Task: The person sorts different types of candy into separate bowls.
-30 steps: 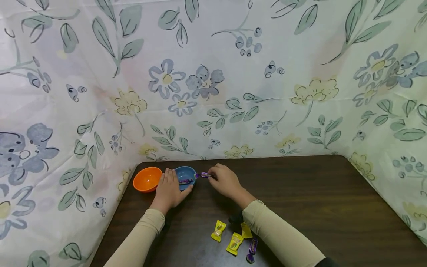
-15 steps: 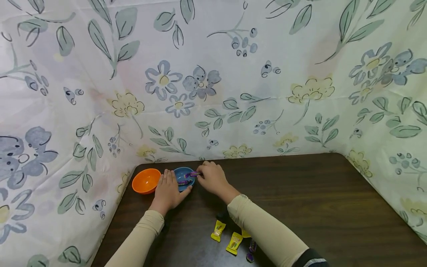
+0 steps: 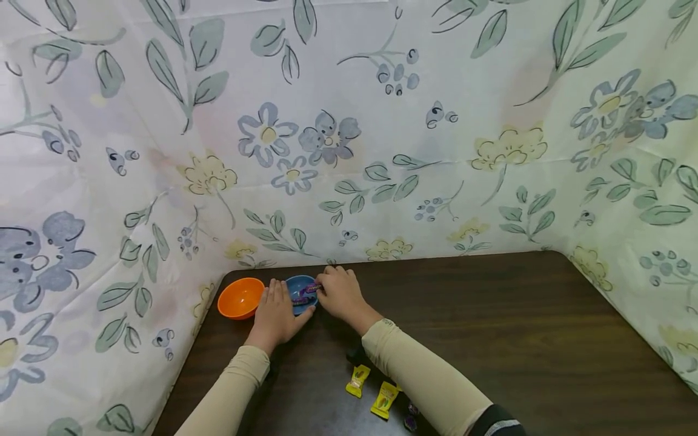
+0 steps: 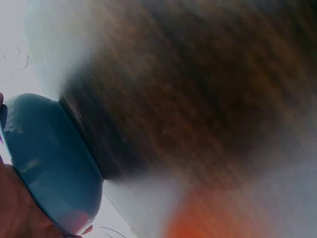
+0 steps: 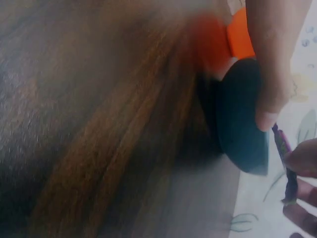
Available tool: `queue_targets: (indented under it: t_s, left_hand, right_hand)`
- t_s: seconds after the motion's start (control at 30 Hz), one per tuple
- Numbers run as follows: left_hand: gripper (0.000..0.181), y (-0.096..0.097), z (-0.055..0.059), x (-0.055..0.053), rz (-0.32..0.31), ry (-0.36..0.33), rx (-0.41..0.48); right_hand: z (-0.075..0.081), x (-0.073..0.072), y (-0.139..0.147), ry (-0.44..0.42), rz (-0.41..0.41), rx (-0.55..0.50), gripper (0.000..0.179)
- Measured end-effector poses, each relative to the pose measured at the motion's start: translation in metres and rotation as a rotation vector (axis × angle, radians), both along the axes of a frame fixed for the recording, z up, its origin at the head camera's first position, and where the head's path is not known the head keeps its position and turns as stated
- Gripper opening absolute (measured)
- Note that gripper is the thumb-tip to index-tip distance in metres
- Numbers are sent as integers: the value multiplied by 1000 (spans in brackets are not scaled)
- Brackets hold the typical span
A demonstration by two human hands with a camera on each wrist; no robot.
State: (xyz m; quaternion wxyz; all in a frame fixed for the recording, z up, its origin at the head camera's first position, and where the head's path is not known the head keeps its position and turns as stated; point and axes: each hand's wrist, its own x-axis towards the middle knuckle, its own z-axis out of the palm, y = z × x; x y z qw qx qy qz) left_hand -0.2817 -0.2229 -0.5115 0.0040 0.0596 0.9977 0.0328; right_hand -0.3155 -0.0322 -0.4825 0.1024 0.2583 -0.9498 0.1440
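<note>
Purple-wrapped candy (image 3: pixel 312 288) was held in a firm pinch by the right hand (image 3: pixel 340 295) at the right rim of the blue bowl (image 3: pixel 297 283), with a second purple candy (image 3: pixel 300 301) lying inside. The left hand (image 3: pixel 274 313) rested against the bowl's left side, fingers straight and unclenched, thumb at the near rim; an orange bowl (image 3: pixel 240 298) stood just left of that hand. Yellow-wrapped candies (image 3: pixel 385 401) lay on the dark table (image 3: pixel 491 327) nearer the person, beside the right sleeve (image 3: pixel 422 375).

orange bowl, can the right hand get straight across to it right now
Probably not straight across: the left hand and the blue bowl lie between the right hand and the orange bowl, though going over them looks free.
</note>
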Motion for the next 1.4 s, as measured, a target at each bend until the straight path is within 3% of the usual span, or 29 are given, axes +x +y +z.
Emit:
queue_targets:
  t_s: [0.2, 0.43, 0.73, 1.03, 1.4]
  left_hand:
    - [108, 2, -3, -1, -10, 13, -3]
    - [108, -1, 0, -1, -3, 6, -16]
    - [108, -1, 3, 0, 0, -13, -17]
    - [108, -1, 2, 1, 6, 1, -13]
    - [110, 1, 1, 5, 16, 6, 15]
  right_hand:
    - [-5, 0, 2, -16, 79, 38, 33]
    - [4, 3, 12, 6, 151, -4, 26]
    - [8, 19, 30, -39, 336, 16, 23]
    - [15, 41, 63, -169, 404, -59, 23]
    - [24, 79, 120, -381, 505, -107, 22]
